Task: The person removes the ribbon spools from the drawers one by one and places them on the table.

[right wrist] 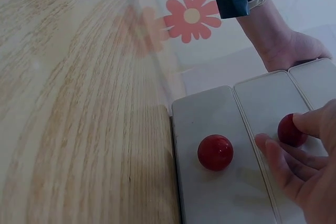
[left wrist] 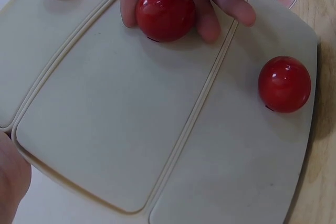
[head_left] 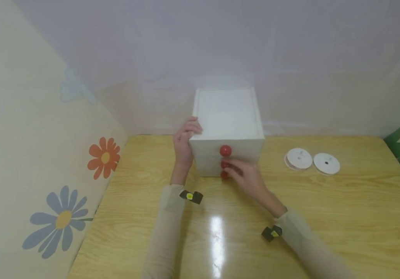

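A white box of three stacked drawers (head_left: 225, 112) stands at the back of the table, each drawer front bearing a round red knob. My right hand (head_left: 246, 176) holds the middle knob (left wrist: 165, 15), thumb on one side and fingers around the other. Flush with the front, the middle drawer (left wrist: 110, 98) sits closed. The top knob (head_left: 225, 150) and the bottom knob (right wrist: 215, 152) are untouched. My left hand (head_left: 186, 141) rests against the box's left side, with its fingers laid over the top left edge.
Two white ribbon spools (head_left: 299, 159) (head_left: 326, 164) lie flat to the right of the box. A pale wall with flower pictures (head_left: 103, 158) borders the wooden table (head_left: 144, 166) on the left. A pale cloth (head_left: 158, 58) hangs behind.
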Demonstrator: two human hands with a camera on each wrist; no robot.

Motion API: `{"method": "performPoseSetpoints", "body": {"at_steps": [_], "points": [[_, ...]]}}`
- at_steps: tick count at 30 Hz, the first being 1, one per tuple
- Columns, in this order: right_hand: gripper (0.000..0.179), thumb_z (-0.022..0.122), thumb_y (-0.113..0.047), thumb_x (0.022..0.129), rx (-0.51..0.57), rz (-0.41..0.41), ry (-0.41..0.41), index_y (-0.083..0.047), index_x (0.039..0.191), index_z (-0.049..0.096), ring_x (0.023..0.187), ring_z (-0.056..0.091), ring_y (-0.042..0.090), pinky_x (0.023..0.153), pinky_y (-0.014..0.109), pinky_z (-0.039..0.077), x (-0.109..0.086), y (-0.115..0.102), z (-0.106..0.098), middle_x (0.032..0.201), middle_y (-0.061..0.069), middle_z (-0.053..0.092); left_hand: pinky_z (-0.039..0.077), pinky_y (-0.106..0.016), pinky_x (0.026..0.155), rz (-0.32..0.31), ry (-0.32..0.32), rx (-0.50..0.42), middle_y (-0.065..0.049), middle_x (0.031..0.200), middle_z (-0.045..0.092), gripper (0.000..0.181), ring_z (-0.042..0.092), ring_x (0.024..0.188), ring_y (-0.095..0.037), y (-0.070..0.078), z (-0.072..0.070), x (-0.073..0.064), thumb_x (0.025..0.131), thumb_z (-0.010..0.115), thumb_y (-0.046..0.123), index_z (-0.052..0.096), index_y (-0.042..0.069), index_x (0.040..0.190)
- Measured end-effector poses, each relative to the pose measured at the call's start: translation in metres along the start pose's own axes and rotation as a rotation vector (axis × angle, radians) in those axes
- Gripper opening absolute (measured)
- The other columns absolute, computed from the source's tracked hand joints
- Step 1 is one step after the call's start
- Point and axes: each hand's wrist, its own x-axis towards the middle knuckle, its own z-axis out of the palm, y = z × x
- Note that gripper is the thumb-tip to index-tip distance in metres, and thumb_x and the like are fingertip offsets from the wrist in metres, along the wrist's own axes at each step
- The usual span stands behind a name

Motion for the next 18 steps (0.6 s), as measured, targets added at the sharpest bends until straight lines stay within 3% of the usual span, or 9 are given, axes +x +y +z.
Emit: {"method": "performPoseSetpoints", "body": {"at_steps": [5, 11, 18], "points": [[0.028, 0.075, -0.002, 0.09, 0.045, 0.044, 0.029, -0.003, 0.118, 0.074, 0.089, 0.074, 0.027, 0.077, 0.038, 0.062, -0.0019, -0.0027, 0.0029, 0.109, 0.014, 0.076, 0.036, -0.046, 0.116, 0.007, -0.004, 0.019, 0.008, 0.087, 0.07, 0.028, 0.061, 0.114, -0.019, 0.0002, 0.0007, -0.0002, 0.085, 0.04, 0.005, 0.053, -0.019, 0.078], [0.028, 0.075, 0.0, 0.089, 0.092, 0.069, 0.052, -0.002, 0.116, 0.074, 0.083, 0.073, 0.027, 0.073, 0.036, 0.062, -0.0018, -0.0042, 0.0061, 0.107, 0.015, 0.076, 0.036, -0.045, 0.116, -0.001, 0.001, 0.021, 0.007, 0.086, 0.07, 0.027, 0.061, 0.114, -0.02, -0.0004, -0.0008, 0.0004, 0.085, 0.041, 0.006, 0.056, -0.015, 0.077], [0.027, 0.075, -0.003, 0.09, 0.137, 0.162, 0.049, -0.004, 0.117, 0.074, 0.086, 0.072, 0.025, 0.075, 0.036, 0.062, -0.0035, -0.0065, 0.007, 0.109, 0.014, 0.075, 0.036, -0.045, 0.116, 0.015, -0.008, 0.018, 0.008, 0.086, 0.07, 0.028, 0.061, 0.111, -0.018, -0.0015, -0.0011, 0.0001, 0.085, 0.041, 0.006, 0.054, -0.018, 0.077]]}}
